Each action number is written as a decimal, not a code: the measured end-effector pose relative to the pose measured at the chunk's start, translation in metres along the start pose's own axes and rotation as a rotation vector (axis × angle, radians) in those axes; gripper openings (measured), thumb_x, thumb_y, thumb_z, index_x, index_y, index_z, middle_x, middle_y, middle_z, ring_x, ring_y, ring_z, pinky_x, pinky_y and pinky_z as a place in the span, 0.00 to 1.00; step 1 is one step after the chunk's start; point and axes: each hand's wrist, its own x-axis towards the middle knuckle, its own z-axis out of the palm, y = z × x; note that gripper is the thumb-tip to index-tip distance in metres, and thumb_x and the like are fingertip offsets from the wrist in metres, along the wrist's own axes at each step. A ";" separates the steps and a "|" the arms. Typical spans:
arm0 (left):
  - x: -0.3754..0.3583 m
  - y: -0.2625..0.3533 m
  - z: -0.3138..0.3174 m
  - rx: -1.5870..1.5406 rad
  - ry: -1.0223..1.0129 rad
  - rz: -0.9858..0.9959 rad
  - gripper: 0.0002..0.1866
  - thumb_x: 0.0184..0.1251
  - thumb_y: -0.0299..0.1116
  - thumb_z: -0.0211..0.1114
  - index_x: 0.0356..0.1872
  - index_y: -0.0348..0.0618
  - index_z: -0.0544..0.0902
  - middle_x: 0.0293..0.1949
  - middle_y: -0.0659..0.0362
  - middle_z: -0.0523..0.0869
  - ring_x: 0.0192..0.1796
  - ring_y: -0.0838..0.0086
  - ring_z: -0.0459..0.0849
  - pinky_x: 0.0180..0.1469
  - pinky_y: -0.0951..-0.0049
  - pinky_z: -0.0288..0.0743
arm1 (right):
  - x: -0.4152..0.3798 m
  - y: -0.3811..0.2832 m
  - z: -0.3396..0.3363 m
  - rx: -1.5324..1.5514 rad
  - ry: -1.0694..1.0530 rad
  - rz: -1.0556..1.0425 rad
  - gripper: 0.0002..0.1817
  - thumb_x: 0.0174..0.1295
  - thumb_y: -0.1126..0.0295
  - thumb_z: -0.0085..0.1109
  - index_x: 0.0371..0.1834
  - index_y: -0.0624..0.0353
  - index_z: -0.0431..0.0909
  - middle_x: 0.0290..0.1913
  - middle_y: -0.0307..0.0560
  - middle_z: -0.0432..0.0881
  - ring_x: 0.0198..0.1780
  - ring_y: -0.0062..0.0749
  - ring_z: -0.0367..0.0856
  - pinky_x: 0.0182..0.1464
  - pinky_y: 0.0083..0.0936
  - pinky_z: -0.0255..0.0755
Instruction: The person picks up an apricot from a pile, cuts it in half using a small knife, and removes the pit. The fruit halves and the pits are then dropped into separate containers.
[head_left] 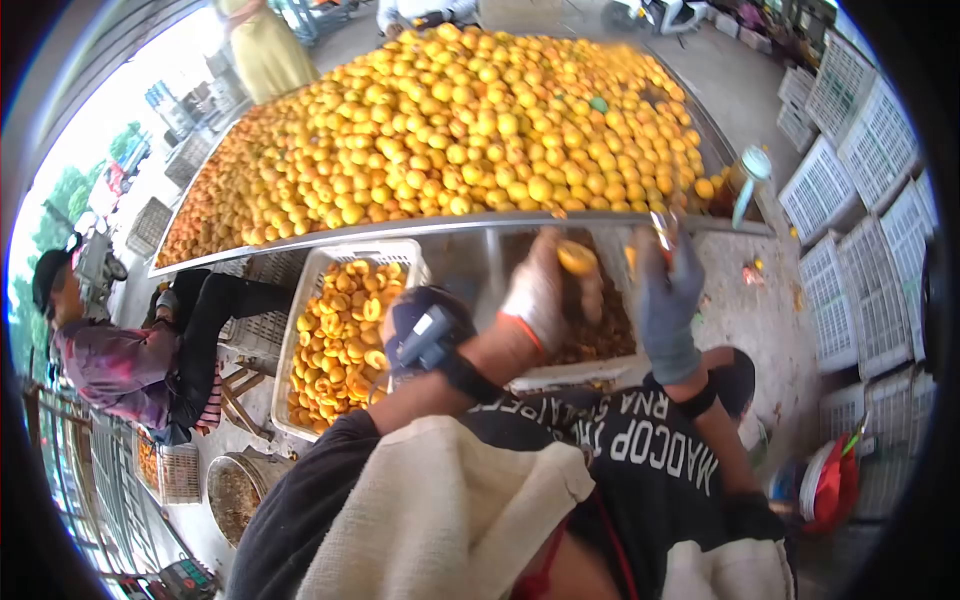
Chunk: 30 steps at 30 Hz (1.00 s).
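My left hand [540,292], in a pale glove with an orange cuff, is closed round an apricot half [577,258]. My right hand [672,308], in a grey glove, grips a small shiny metal tool [662,232]; blur hides its exact kind. A bit of orange fruit shows beside the right fingers. Both hands are raised at the near edge of a table heaped with whole apricots [450,140]. Below them stands a crate [575,373] with brown matter inside, perhaps pits. To its left, a white crate [286,380] is full of apricot halves [335,340].
The table's metal rim [400,222] runs across in front of me. A jar with a mint lid [755,165] stands at its right corner. Stacked crates [825,190] line the right side. At left sit a person [120,345] and a bucket [215,495]. Another person stands behind the table.
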 end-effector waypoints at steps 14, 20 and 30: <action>-0.036 0.005 0.035 0.105 -0.197 -0.029 0.20 0.75 0.49 0.50 0.51 0.42 0.74 0.30 0.59 0.76 0.22 0.74 0.70 0.20 0.78 0.61 | 0.036 -0.052 -0.022 0.934 0.006 0.170 0.18 0.72 0.66 0.55 0.21 0.59 0.71 0.17 0.33 0.64 0.18 0.17 0.60 0.23 0.22 0.55; -0.050 0.005 0.042 0.174 -0.213 0.030 0.17 0.68 0.33 0.55 0.56 0.41 0.73 0.31 0.61 0.74 0.26 0.77 0.71 0.24 0.81 0.61 | 0.033 -0.050 -0.014 1.186 -0.059 0.228 0.18 0.73 0.66 0.53 0.23 0.58 0.72 0.15 0.33 0.63 0.17 0.18 0.60 0.23 0.23 0.56; -0.052 0.008 0.045 0.402 -0.125 0.012 0.20 0.63 0.28 0.61 0.57 0.40 0.75 0.35 0.63 0.78 0.29 0.81 0.76 0.27 0.82 0.68 | 0.026 -0.058 -0.019 0.974 -0.123 0.309 0.22 0.70 0.63 0.59 0.16 0.54 0.69 0.13 0.30 0.63 0.15 0.14 0.60 0.18 0.18 0.50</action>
